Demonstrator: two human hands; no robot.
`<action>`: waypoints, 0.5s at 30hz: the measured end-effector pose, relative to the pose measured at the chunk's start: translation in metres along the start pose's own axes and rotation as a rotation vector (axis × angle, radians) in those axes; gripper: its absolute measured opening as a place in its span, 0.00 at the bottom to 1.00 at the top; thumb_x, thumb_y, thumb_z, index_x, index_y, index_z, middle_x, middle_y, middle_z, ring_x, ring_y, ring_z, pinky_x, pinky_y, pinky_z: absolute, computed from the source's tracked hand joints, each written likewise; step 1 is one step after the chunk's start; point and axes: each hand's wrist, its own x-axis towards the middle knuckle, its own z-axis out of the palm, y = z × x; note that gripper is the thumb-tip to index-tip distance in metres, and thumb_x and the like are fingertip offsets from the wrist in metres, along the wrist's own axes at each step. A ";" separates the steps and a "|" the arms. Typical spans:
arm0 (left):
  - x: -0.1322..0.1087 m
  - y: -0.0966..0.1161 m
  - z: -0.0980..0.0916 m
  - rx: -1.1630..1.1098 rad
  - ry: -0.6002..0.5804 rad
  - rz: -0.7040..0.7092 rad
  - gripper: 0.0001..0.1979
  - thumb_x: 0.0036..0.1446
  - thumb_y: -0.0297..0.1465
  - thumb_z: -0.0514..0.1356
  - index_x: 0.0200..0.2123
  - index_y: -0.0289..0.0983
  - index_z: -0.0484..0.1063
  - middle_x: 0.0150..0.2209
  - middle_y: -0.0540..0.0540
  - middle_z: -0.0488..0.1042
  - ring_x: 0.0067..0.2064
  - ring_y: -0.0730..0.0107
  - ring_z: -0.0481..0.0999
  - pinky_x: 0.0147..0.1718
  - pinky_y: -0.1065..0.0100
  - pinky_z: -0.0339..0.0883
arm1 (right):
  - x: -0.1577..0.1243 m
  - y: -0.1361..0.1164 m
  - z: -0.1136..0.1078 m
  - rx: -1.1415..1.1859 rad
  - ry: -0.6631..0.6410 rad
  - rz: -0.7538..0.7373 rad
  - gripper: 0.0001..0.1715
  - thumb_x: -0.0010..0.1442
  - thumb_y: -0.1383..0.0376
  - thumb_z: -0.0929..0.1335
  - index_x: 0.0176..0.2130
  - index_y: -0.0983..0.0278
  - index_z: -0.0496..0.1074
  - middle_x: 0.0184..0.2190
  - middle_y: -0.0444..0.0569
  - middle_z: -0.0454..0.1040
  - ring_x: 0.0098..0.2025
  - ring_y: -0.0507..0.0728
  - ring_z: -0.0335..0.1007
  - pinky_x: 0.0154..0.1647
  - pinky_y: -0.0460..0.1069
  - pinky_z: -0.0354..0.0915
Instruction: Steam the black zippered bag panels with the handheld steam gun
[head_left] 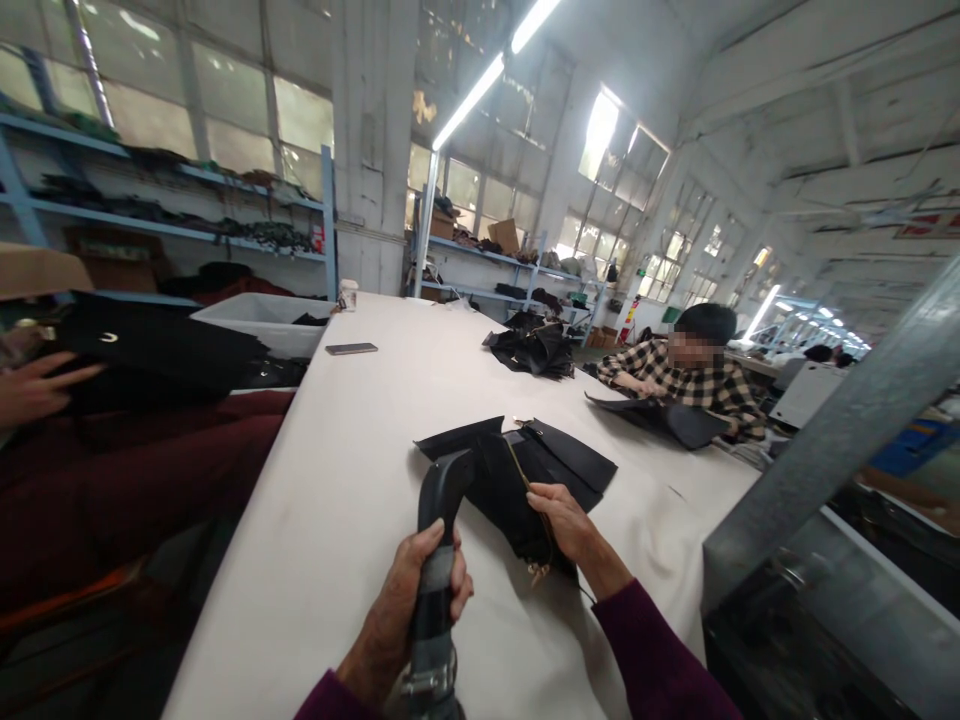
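Observation:
My left hand (420, 590) grips the handle of a black steam nozzle (442, 490) with a ribbed hose running down toward me. The nozzle's head points at a black garment piece (517, 475) with a gold zipper, lying on the white table (337, 500). My right hand (562, 520) rests on the near edge of that black fabric, fingers pressing it beside the zipper. Both sleeves are dark purple.
A person in a checked shirt (690, 380) leans over black fabric at the table's far right. A pile of black pieces (536, 350) and a phone (351, 349) lie farther back. Another person's hand (34, 390) holds black fabric at left. A grey metal beam (832, 450) stands right.

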 end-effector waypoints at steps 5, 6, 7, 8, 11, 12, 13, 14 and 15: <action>-0.001 -0.006 0.002 -0.009 0.019 -0.049 0.16 0.58 0.43 0.51 0.29 0.36 0.66 0.14 0.54 0.67 0.13 0.75 0.65 0.21 0.70 0.61 | 0.001 -0.004 -0.007 0.145 0.035 0.038 0.12 0.50 0.60 0.69 0.28 0.69 0.73 0.21 0.44 0.70 0.21 0.49 0.61 0.23 0.44 0.55; -0.001 -0.008 0.002 -0.011 0.021 -0.063 0.16 0.59 0.42 0.51 0.29 0.36 0.66 0.14 0.54 0.67 0.13 0.75 0.65 0.21 0.69 0.61 | 0.003 -0.006 -0.010 0.157 0.049 0.047 0.12 0.49 0.61 0.70 0.27 0.69 0.73 0.21 0.44 0.71 0.21 0.49 0.62 0.23 0.44 0.55; -0.001 -0.010 0.003 -0.012 0.021 -0.074 0.15 0.59 0.42 0.51 0.29 0.36 0.66 0.14 0.54 0.67 0.13 0.75 0.65 0.21 0.69 0.61 | 0.006 -0.008 -0.013 0.164 0.059 0.054 0.11 0.48 0.61 0.70 0.26 0.69 0.73 0.21 0.44 0.71 0.21 0.49 0.62 0.23 0.44 0.56; -0.001 -0.011 0.003 -0.011 0.019 -0.084 0.15 0.59 0.41 0.51 0.28 0.36 0.66 0.14 0.54 0.67 0.12 0.75 0.65 0.21 0.69 0.61 | 0.009 -0.010 -0.017 0.169 0.067 0.059 0.10 0.47 0.62 0.71 0.25 0.69 0.73 0.21 0.44 0.72 0.21 0.49 0.62 0.24 0.44 0.56; 0.001 -0.013 0.002 -0.010 0.008 -0.104 0.16 0.59 0.41 0.51 0.27 0.36 0.66 0.12 0.53 0.67 0.12 0.74 0.64 0.20 0.69 0.61 | 0.017 -0.016 -0.029 0.174 0.077 0.064 0.09 0.45 0.63 0.72 0.25 0.68 0.73 0.21 0.44 0.72 0.22 0.50 0.64 0.25 0.45 0.58; 0.002 -0.013 0.001 -0.009 0.009 -0.105 0.16 0.59 0.42 0.50 0.27 0.36 0.66 0.12 0.53 0.67 0.11 0.74 0.64 0.20 0.69 0.61 | 0.017 -0.017 -0.033 0.174 0.077 0.062 0.09 0.46 0.62 0.72 0.26 0.68 0.73 0.21 0.44 0.73 0.23 0.50 0.65 0.25 0.45 0.59; 0.003 -0.013 0.001 -0.008 0.011 -0.104 0.16 0.58 0.42 0.50 0.27 0.36 0.66 0.12 0.53 0.67 0.11 0.74 0.64 0.20 0.69 0.61 | 0.016 -0.018 -0.035 0.172 0.075 0.058 0.10 0.46 0.62 0.72 0.26 0.67 0.73 0.21 0.44 0.73 0.23 0.51 0.66 0.26 0.45 0.59; 0.004 -0.013 0.001 -0.008 0.015 -0.102 0.17 0.58 0.42 0.51 0.27 0.36 0.66 0.12 0.53 0.66 0.11 0.74 0.65 0.19 0.69 0.61 | 0.015 -0.019 -0.037 0.169 0.072 0.056 0.11 0.47 0.61 0.72 0.28 0.67 0.74 0.22 0.45 0.74 0.24 0.52 0.67 0.27 0.46 0.60; 0.004 -0.014 0.000 -0.009 0.024 -0.102 0.17 0.58 0.43 0.51 0.27 0.36 0.66 0.12 0.53 0.66 0.11 0.74 0.65 0.19 0.69 0.61 | 0.012 -0.020 -0.039 0.167 0.071 0.057 0.12 0.48 0.60 0.71 0.29 0.67 0.74 0.23 0.45 0.74 0.25 0.52 0.68 0.27 0.46 0.61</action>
